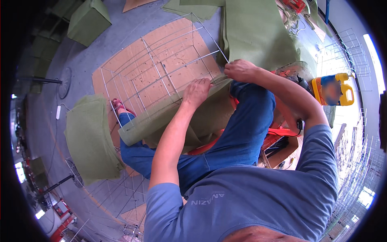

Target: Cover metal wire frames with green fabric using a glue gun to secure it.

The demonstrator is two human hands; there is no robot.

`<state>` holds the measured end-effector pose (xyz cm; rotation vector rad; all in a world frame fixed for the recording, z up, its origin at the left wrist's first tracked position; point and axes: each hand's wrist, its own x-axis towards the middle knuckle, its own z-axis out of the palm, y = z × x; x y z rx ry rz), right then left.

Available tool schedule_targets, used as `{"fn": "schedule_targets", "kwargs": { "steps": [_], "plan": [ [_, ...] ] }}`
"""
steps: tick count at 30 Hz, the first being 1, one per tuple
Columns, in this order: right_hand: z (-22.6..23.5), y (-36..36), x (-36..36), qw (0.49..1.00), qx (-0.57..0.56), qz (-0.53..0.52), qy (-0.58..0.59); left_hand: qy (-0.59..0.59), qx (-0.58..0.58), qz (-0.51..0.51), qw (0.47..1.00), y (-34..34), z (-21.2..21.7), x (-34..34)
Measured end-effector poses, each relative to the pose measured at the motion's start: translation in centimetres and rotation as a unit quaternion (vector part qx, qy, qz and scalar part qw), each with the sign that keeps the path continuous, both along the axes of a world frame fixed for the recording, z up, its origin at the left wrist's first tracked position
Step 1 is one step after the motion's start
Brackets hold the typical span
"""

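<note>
A wire mesh frame (161,68) lies tilted over a brown board (169,48) on the floor. A strip of olive-green fabric (161,117) wraps along its near edge. My left hand (196,92) presses down on the fabric at that edge. My right hand (241,70) pinches the fabric and wire at the frame's right corner. Both forearms come in from below, over my blue-trousered legs (242,137).
A fabric-covered frame (90,137) stands at the left, another green box (88,20) at the top left. A large green fabric sheet (258,32) lies beyond the frame. An orange and yellow jug (333,89) sits at the right, bare wire frames (354,161) beside it.
</note>
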<state>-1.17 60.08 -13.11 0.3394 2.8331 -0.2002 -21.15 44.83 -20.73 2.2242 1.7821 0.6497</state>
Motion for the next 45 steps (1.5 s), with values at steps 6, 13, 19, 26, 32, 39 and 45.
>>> {"fn": "schedule_targets", "kwargs": {
  "steps": [6,13,19,26,32,39,45],
  "plan": [
    [-1.6,0.5,-1.1,0.995,0.045,0.087,-0.036,0.003,0.026,0.018,1.000,0.3,-0.2,0.5],
    [-2.5,0.2,-1.3,0.993,0.050,0.110,-0.009,0.004,-0.069,0.028,0.997,1.5,-0.1,1.8],
    [-2.4,-0.2,-3.4,0.991,-0.005,0.134,-0.020,0.002,-0.132,0.065,0.989,1.4,-0.7,1.9],
    [-1.8,-0.9,-4.1,0.991,0.002,0.115,-0.072,0.028,0.105,0.046,0.993,-2.7,-0.6,-4.3],
    [-2.4,-0.8,-4.3,0.994,0.020,0.089,-0.062,0.051,-0.023,0.092,0.994,-4.6,-1.2,-3.9],
    [-2.0,-1.6,-3.6,0.994,0.029,0.011,-0.106,0.047,0.064,0.092,0.993,-4.0,-0.4,-3.4],
    [0.2,-6.3,-5.7,0.995,0.017,-0.088,-0.053,-0.022,0.152,0.093,0.984,-9.6,1.8,-7.2]
  ]
}}
